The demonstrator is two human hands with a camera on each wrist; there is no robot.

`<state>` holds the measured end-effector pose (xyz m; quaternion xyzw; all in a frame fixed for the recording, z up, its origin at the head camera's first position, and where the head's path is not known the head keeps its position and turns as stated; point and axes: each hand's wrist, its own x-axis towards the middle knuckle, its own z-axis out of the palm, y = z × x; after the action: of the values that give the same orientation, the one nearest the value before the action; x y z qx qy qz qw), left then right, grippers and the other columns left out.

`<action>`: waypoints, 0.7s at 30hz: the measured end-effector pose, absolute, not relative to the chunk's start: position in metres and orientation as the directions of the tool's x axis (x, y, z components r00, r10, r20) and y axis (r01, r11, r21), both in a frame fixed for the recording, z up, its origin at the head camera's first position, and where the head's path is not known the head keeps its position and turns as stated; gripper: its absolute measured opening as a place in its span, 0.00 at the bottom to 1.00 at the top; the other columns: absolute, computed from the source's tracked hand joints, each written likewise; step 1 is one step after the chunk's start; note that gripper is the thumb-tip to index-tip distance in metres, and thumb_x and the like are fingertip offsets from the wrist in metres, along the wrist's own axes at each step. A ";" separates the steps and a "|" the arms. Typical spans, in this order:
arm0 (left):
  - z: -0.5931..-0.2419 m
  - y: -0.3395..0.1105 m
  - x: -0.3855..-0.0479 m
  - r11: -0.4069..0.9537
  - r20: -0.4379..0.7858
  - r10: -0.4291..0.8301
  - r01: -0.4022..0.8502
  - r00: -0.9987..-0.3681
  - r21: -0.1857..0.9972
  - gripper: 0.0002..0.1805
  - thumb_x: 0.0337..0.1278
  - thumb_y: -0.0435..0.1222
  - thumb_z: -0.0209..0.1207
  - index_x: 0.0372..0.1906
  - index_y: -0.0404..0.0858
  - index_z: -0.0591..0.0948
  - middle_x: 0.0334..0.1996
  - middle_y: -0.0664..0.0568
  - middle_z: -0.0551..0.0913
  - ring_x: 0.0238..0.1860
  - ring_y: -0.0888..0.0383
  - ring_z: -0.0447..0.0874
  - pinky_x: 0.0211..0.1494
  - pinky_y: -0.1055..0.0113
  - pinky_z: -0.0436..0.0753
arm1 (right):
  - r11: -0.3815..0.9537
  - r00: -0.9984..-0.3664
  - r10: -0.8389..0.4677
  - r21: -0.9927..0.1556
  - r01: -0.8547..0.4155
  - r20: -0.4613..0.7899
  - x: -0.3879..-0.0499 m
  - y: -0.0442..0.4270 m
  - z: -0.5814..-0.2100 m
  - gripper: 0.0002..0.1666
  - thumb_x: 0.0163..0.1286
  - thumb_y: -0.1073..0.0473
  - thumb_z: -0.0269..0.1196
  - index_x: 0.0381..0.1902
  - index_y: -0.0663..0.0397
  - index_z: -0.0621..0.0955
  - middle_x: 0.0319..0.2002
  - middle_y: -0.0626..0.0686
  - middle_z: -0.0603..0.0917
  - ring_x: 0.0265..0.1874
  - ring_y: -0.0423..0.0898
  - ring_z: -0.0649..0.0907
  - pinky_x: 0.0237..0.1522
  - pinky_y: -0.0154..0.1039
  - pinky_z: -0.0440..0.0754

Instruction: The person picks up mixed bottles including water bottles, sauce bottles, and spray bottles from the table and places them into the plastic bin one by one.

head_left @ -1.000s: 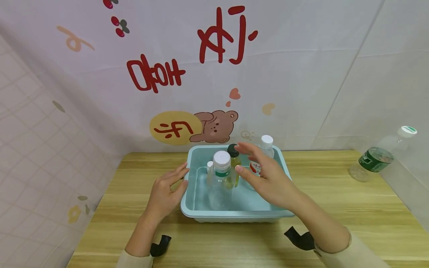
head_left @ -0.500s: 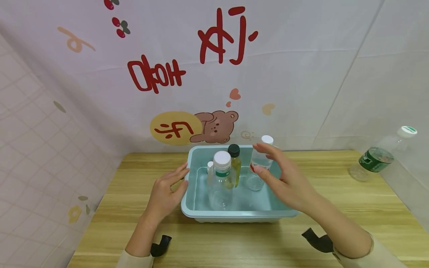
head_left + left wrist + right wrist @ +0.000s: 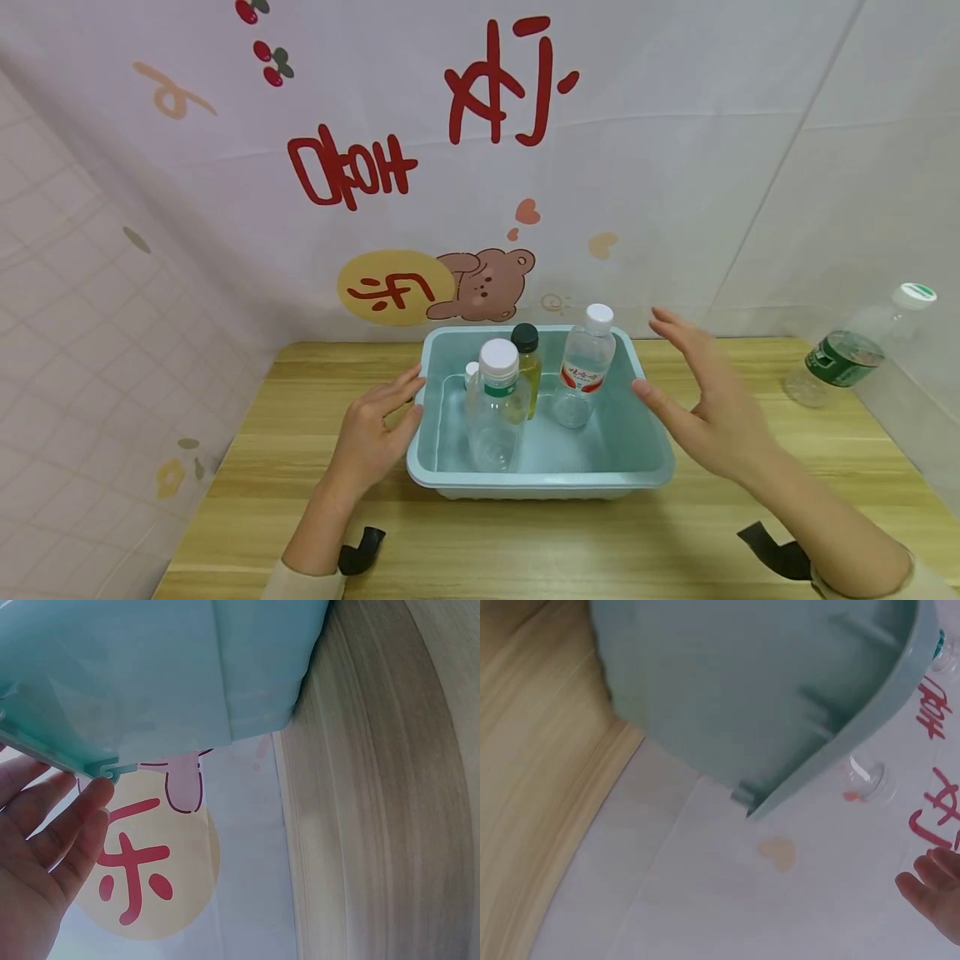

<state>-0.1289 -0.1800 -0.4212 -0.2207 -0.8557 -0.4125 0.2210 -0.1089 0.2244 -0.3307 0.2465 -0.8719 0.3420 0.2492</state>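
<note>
A light blue plastic basin [image 3: 540,481] stands on the table with several bottles inside. My left hand [image 3: 372,429] touches its left rim with fingertips, fingers fairly straight; the left wrist view shows these fingers [image 3: 56,825] at the rim's edge. To the right of the basin, my right hand [image 3: 712,400] hovers with spread fingers and holds nothing. In the basin are a large clear bottle [image 3: 497,425] with a white cap, a bottle of yellowish liquid [image 3: 531,375] with a dark cap, and a clear bottle [image 3: 583,367] with a red-and-white label. A small white cap [image 3: 472,371] shows behind the large bottle.
A clear bottle with a green label [image 3: 843,358] stands on the wooden table [image 3: 555,550] at the far right. A printed cloth [image 3: 652,192] hangs behind the table, with another patterned sheet [image 3: 112,333] along the left side.
My right hand has moved right, from above the basin to beyond its right rim, uncovering the red-labelled bottle. The left hand has stayed at the left rim.
</note>
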 end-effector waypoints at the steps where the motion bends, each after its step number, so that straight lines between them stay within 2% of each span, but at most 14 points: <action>1: -0.421 -0.180 -0.129 0.563 0.559 0.194 0.558 -0.806 0.609 0.21 0.60 0.27 0.67 0.59 0.32 0.86 0.65 0.45 0.82 0.60 0.42 0.86 0.58 0.42 0.85 | 0.652 -0.749 -0.257 -0.462 -0.601 0.611 -0.110 0.229 -0.331 0.48 0.61 0.66 0.75 0.78 0.54 0.70 0.77 0.55 0.69 0.75 0.55 0.69 0.72 0.26 0.59; 4: -0.422 -0.180 -0.127 0.562 0.555 0.191 0.554 -0.810 0.615 0.21 0.60 0.27 0.67 0.59 0.32 0.86 0.65 0.45 0.82 0.60 0.42 0.85 0.58 0.41 0.84 | 0.670 -0.730 -0.243 -0.434 -0.602 0.638 -0.111 0.241 -0.333 0.46 0.62 0.61 0.75 0.76 0.57 0.71 0.78 0.56 0.68 0.75 0.59 0.68 0.72 0.28 0.58; 8: -0.422 -0.180 -0.127 0.558 0.556 0.190 0.555 -0.809 0.617 0.21 0.60 0.27 0.67 0.59 0.32 0.86 0.65 0.45 0.82 0.61 0.42 0.85 0.59 0.41 0.83 | 0.686 -0.701 -0.223 -0.402 -0.607 0.677 -0.114 0.257 -0.338 0.43 0.70 0.44 0.71 0.74 0.62 0.72 0.78 0.59 0.68 0.75 0.64 0.68 0.75 0.36 0.59; 11: -0.422 -0.180 -0.127 0.558 0.560 0.192 0.559 -0.806 0.613 0.21 0.60 0.27 0.67 0.59 0.31 0.86 0.65 0.45 0.82 0.61 0.41 0.85 0.60 0.40 0.83 | 0.710 -0.677 -0.189 -0.377 -0.595 0.711 -0.116 0.268 -0.341 0.48 0.72 0.32 0.64 0.72 0.65 0.74 0.76 0.62 0.69 0.73 0.69 0.68 0.77 0.48 0.60; 14: -0.421 -0.180 -0.127 0.557 0.561 0.197 0.563 -0.804 0.611 0.21 0.60 0.27 0.67 0.59 0.31 0.86 0.65 0.44 0.82 0.61 0.41 0.85 0.60 0.40 0.83 | 0.741 -0.650 -0.140 -0.356 -0.569 0.747 -0.119 0.280 -0.342 0.54 0.70 0.24 0.60 0.69 0.68 0.75 0.75 0.65 0.71 0.72 0.72 0.69 0.77 0.59 0.60; 18: -0.420 -0.180 -0.128 0.557 0.563 0.201 0.566 -0.802 0.608 0.20 0.60 0.27 0.67 0.59 0.30 0.86 0.65 0.44 0.82 0.61 0.41 0.85 0.59 0.40 0.83 | 0.784 -0.596 -0.084 -0.316 -0.534 0.799 -0.124 0.297 -0.342 0.62 0.66 0.18 0.56 0.67 0.72 0.75 0.74 0.70 0.69 0.70 0.77 0.68 0.75 0.70 0.58; 21: -0.419 -0.180 -0.128 0.556 0.562 0.203 0.567 -0.801 0.608 0.20 0.60 0.27 0.67 0.59 0.30 0.86 0.65 0.44 0.82 0.61 0.41 0.85 0.59 0.40 0.83 | 0.818 -0.559 -0.070 -0.273 -0.506 0.826 -0.129 0.313 -0.341 0.65 0.66 0.17 0.55 0.66 0.76 0.73 0.74 0.75 0.67 0.70 0.80 0.66 0.72 0.76 0.57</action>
<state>-0.1284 -0.1796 -0.4194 -0.2255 -0.8541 -0.4138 0.2200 -0.1285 0.3134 -0.3407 0.1698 -0.8472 0.2490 0.4375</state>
